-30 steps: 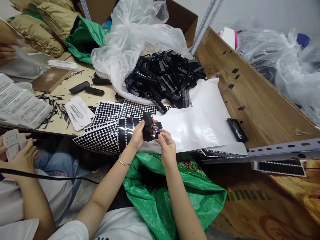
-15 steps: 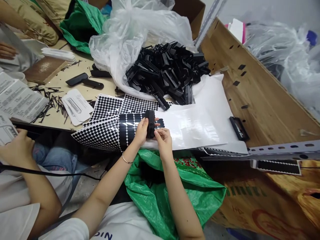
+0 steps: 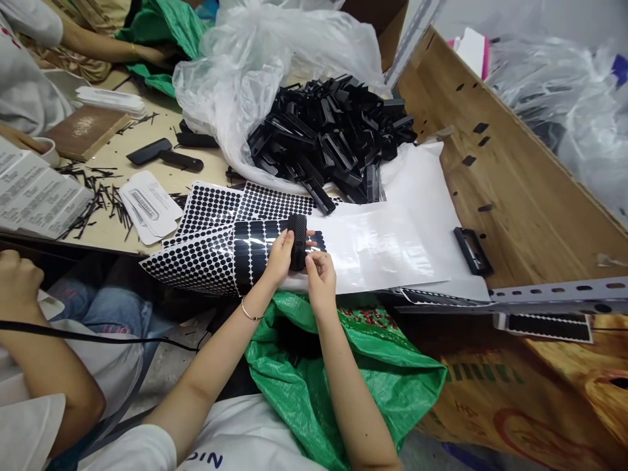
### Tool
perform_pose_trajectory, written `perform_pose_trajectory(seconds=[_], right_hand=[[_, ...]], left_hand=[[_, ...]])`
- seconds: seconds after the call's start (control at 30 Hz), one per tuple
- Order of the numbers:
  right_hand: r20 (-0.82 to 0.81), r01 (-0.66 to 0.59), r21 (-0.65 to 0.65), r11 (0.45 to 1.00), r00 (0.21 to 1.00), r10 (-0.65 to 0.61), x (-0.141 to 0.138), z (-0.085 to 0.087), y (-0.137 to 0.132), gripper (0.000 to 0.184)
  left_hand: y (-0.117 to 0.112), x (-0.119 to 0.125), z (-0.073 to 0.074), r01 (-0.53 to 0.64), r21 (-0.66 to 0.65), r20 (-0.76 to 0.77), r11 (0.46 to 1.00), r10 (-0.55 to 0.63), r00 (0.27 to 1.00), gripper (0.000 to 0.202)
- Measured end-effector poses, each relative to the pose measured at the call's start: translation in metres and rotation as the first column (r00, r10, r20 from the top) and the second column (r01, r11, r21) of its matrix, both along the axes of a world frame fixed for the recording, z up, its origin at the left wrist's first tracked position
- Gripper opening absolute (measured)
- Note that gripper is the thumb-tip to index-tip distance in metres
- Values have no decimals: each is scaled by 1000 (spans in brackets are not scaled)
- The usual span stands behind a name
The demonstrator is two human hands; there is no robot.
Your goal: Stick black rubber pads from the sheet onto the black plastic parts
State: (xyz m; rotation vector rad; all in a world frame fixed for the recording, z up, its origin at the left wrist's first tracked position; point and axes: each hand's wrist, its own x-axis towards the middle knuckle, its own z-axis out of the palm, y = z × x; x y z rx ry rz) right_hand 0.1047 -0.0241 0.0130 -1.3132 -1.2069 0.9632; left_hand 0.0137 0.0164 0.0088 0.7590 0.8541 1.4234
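Note:
My left hand (image 3: 280,256) is wrapped round a black textured plastic part (image 3: 297,242), held upright above the sticker sheets. At the part's lower right edge my right hand (image 3: 321,275) has its thumb and finger pinched together; whether something small sits between them I cannot make out. Beneath my hands lies a sheet of black strip stickers (image 3: 250,252), with sheets of black round stickers (image 3: 201,252) to its left. White backing paper (image 3: 387,248) spreads to the right. Behind lies a heap of similar black plastic parts (image 3: 328,137).
A clear plastic bag (image 3: 230,85) surrounds the heap's left side. An open green sack (image 3: 392,386) hangs below the table edge. One black part (image 3: 472,251) rests by the wooden side board (image 3: 520,163). Co-workers sit at left, near printed cards (image 3: 150,206) and scattered black pins (image 3: 105,199).
My hands hold almost the same pose on the black part. At the upper left, a co-worker's arm now reaches into the other green sack. The nearer co-worker's hand has moved left.

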Motion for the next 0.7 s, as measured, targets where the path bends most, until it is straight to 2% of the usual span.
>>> perform_pose_trajectory(seconds=[0.2,0.7], right_hand=[[0,10,-23,1000,1000,-10,-2,1,0,16],[36,102,17,995,994,-102,-11,4,-4,15]], left_hand=[[0,0,0,12,7,-5,1000,-12,1000,44],[-3,-1,2,5,15,-42,1000,-4,999,41]])
